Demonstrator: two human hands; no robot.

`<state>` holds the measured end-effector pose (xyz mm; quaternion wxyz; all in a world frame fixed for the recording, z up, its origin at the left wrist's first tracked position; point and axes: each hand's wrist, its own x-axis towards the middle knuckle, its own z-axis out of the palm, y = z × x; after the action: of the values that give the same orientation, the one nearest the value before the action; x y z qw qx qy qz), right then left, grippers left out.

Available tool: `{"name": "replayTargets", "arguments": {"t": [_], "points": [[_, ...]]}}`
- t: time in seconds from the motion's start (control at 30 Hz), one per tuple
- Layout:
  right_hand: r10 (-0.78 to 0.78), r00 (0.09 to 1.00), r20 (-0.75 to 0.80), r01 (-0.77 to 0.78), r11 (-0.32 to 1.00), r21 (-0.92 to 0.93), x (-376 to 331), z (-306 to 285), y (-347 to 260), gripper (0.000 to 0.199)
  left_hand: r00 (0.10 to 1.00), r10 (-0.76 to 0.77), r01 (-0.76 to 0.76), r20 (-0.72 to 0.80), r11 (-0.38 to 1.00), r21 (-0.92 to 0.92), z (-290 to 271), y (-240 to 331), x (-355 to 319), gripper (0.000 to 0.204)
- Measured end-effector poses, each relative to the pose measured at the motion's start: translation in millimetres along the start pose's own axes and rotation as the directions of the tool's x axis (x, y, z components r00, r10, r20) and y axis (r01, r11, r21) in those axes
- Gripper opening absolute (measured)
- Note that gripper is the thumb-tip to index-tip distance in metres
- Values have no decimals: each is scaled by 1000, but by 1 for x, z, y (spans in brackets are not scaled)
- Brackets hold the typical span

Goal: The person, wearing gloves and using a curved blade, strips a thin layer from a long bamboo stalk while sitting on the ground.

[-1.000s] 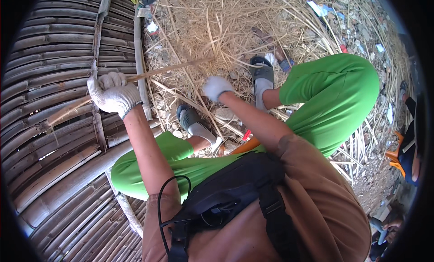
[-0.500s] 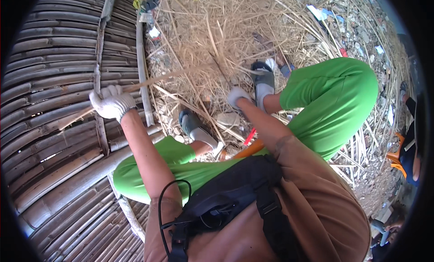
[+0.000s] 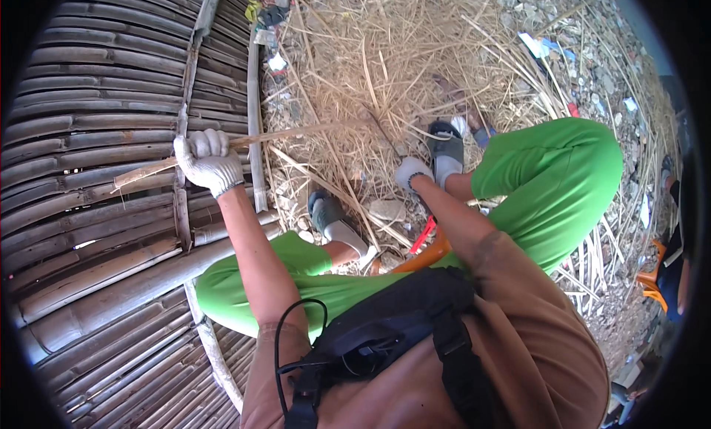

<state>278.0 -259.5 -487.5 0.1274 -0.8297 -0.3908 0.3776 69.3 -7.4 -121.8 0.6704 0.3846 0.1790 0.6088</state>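
Observation:
My left hand, in a white knitted glove, is closed around a long, thin bamboo strip. A short end of the strip sticks out to the left of my fist. The longer part runs right, over the shavings between my feet. My right hand, also gloved in white, is closed on a knife, its handle mostly hidden. The narrow dark blade points up and left and meets the strip's far end or crosses it; I cannot tell whether they touch.
A bamboo slat wall or platform fills the left side, with a pole along its edge. Loose bamboo shavings cover the ground ahead. A red object lies between my legs by an orange seat edge. A person sits far right near an orange chair.
The whole view has shifted, placing the scene lower and farther right. My left hand has risen slightly with the strip, whose left end is now higher. Both hands keep their hold.

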Motion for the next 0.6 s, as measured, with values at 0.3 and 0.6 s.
{"name": "replayTargets", "arguments": {"t": [0.3,0.6], "points": [[-369,929,-2,359,904,233,-139,-113,-243,37,996,78,-75,-40,994,77,14,26,-13,49],[-196,975,99,184,975,125,-95,-105,-157,28,964,178,-155,-199,980,125,59,-5,-30,43]]}}
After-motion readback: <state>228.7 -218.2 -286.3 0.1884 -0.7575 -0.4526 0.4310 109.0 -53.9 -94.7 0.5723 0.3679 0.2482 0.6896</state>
